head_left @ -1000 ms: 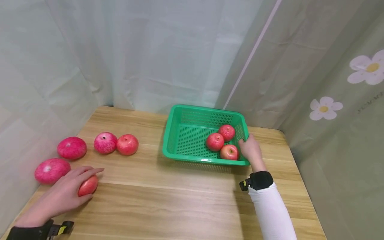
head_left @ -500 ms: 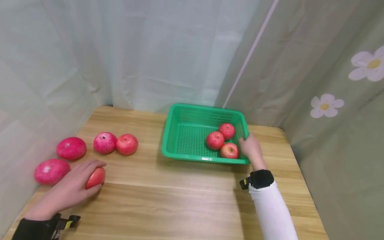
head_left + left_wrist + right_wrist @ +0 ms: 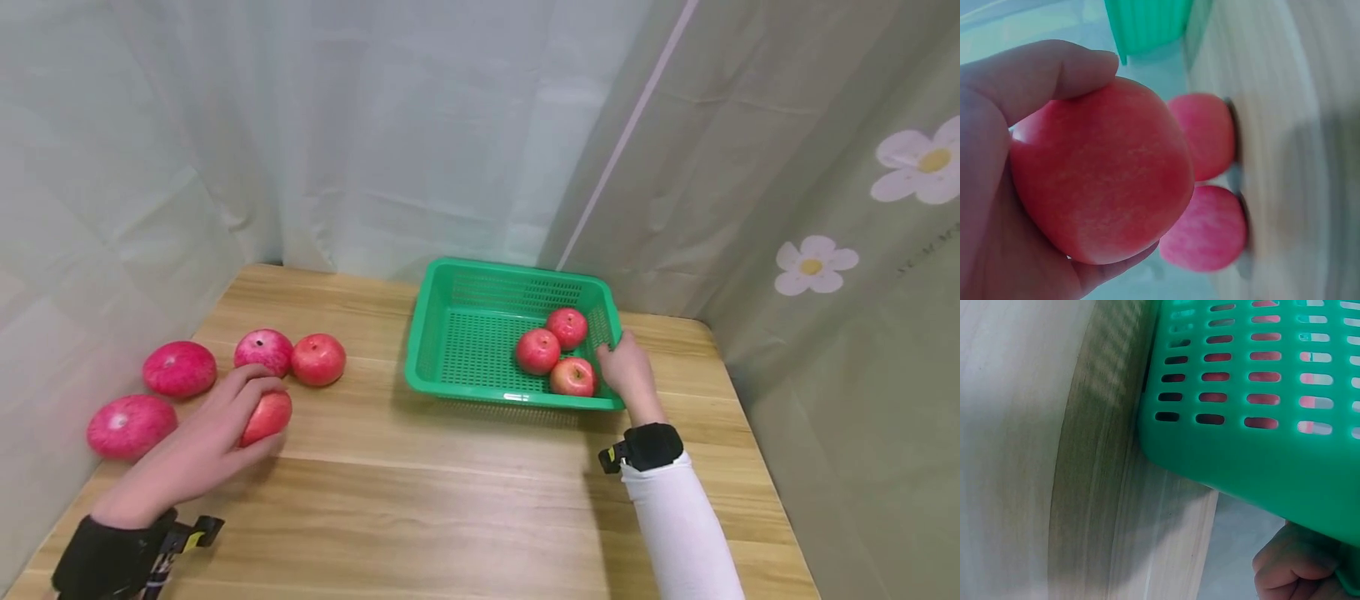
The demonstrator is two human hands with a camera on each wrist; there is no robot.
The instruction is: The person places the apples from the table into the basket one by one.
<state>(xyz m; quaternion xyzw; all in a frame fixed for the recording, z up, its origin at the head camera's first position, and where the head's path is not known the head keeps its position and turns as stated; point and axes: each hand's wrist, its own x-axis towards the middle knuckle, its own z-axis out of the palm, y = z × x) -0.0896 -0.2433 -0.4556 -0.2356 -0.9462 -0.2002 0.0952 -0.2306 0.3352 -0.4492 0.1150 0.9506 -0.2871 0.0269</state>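
Note:
My left hand (image 3: 210, 446) grips a red apple (image 3: 267, 417) between thumb and fingers; in the left wrist view the same apple (image 3: 1104, 175) fills the palm. Just beyond it sit another apple (image 3: 318, 360) and a round pink-red fruit with mottled skin (image 3: 264, 352), side by side. On the right, my right hand (image 3: 628, 377) pinches the right rim of a green plastic basket (image 3: 513, 402). Three apples (image 3: 537, 352) lie inside, toward the basket's right end. The right wrist view shows curled fingers (image 3: 1297, 565) below the slotted basket wall (image 3: 1222, 447).
Two larger pink-red mottled fruits (image 3: 180, 369) lie at the table's left edge, beside my left forearm. The wooden table (image 3: 450, 517) is bounded by hanging curtains (image 3: 450, 133) at the back and both sides.
My left hand has carried its apple right and away from me, closer to the pair of fruits behind. The right hand and basket hold their place.

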